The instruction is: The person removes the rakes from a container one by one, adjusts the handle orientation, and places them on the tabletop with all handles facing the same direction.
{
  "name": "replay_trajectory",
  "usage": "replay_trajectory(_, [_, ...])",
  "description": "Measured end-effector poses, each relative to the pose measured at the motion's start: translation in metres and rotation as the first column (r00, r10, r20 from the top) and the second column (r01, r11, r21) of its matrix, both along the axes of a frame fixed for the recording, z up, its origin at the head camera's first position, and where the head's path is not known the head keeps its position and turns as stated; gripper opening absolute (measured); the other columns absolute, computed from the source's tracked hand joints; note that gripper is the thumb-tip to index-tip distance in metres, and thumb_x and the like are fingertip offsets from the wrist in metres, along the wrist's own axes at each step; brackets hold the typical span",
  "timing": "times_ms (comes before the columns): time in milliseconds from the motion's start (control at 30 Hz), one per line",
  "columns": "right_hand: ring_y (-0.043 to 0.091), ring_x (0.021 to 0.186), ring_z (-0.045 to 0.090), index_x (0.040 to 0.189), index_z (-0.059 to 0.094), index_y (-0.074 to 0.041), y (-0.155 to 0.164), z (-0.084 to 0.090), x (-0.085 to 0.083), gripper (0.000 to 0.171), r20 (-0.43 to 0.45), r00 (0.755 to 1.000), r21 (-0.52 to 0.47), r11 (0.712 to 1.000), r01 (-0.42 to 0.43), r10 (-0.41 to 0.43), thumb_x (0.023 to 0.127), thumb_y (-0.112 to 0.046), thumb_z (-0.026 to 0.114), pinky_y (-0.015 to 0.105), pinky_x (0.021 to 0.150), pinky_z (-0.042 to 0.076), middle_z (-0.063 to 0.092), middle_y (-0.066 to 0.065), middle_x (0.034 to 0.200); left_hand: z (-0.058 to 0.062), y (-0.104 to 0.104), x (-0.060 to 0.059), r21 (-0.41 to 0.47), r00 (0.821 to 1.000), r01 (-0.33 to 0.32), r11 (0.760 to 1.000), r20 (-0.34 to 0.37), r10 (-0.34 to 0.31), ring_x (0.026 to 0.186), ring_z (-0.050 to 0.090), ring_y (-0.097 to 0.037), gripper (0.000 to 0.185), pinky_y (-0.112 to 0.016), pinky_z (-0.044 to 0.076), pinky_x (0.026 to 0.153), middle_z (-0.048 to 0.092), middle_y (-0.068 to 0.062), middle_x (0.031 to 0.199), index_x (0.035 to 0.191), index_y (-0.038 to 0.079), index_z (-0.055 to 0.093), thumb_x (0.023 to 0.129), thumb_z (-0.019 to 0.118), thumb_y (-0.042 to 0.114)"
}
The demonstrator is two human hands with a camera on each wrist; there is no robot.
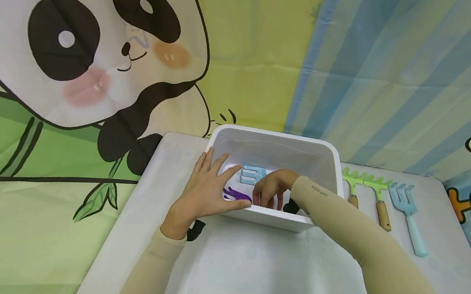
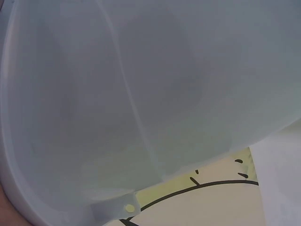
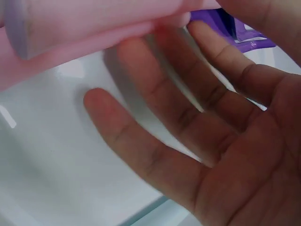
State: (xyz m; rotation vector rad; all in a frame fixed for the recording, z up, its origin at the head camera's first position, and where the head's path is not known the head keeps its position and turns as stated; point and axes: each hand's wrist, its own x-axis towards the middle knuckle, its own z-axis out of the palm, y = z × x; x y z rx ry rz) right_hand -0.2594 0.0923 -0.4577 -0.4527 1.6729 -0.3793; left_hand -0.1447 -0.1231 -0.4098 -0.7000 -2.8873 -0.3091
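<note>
The white bin (image 1: 277,143) sits at the back of our worktop (image 1: 251,268). Our left hand (image 1: 207,186) lies flat, fingers spread, on its near left rim. Our right hand (image 1: 271,189) reaches inside, fingertips touching a pink handle (image 3: 94,23) beside purple (image 1: 236,194) and blue (image 1: 252,173) rakes. 3 rakes (image 1: 381,200) lie on the worktop to the right.

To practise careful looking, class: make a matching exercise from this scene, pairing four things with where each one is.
Things:
1. Purple tool
2. Green rakes
3. Left hand
4. Right hand

Places:
A. On the table, right of the bin
B. Reaching down inside the bin
C. Lying in the bin
D. On the bin's left wall, outside

Pairs: 1-C, 2-A, 3-D, 4-B
</note>
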Motion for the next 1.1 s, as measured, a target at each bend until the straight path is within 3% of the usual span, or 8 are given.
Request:
replay_trajectory(367, [0.024, 0.088, 0.068, 0.11, 0.067, -0.009, -0.001, -0.001, -0.001, 0.024, 0.008, 1.0, -0.032, 0.999, 0.005, -0.005, 0.089, -0.014, 0.075, 0.045, 0.079, 0.058, 0.069, 0.011, 0.104, 0.0, 0.001, 0.0, 0.0, 1.0, -0.004, 1.0, -0.003, 0.004, 0.147, 0.007, -0.05, 0.099, -0.055, 0.001, 0.118, 0.035, -0.018, 0.156, 0.146, 0.025, 0.053, 0.076, 0.038, 0.093])
replay_trajectory(733, [0.021, 0.087, 0.067, 0.114, 0.064, -0.01, 0.002, 0.0, -0.002, 0.026, 0.081, 0.997, -0.07, 0.998, -0.006, 0.012, 0.089, -0.003, 0.069, 0.042, 0.074, 0.059, 0.068, 0.008, 0.1, 0.0, 0.002, 0.001, 0.003, 1.0, -0.003, 1.0, 0.005, 0.003, 0.148, 0.006, -0.049, 0.1, -0.055, 0.001, 0.119, 0.035, -0.018, 0.157, 0.146, 0.025, 0.054, 0.075, 0.039, 0.093])
replay_trajectory(900, [0.023, 0.09, 0.067, 0.115, 0.061, -0.01, 0.002, 0.007, -0.004, 0.026, 0.037, 0.999, -0.095, 0.995, 0.022, -0.018, 0.091, -0.003, 0.068, 0.048, 0.081, 0.058, 0.063, 0.01, 0.107, -0.001, 0.002, 0.001, 0.006, 1.0, 0.0, 1.0, 0.012, 0.0, 0.148, 0.005, -0.048, 0.101, -0.055, 0.0, 0.119, 0.034, -0.017, 0.157, 0.146, 0.025, 0.053, 0.074, 0.038, 0.094])
replay_trajectory(1100, [0.025, 0.093, 0.066, 0.118, 0.057, -0.007, 0.005, 0.021, -0.01, 0.026, -0.04, 0.995, -0.116, 0.99, 0.084, -0.09, 0.093, -0.005, 0.065, 0.045, 0.078, 0.059, 0.059, 0.013, 0.112, 0.001, 0.0, 0.0, 0.015, 0.999, -0.01, 1.0, 0.031, 0.01, 0.148, 0.003, -0.047, 0.101, -0.054, -0.001, 0.119, 0.033, -0.017, 0.158, 0.147, 0.025, 0.052, 0.074, 0.039, 0.094])
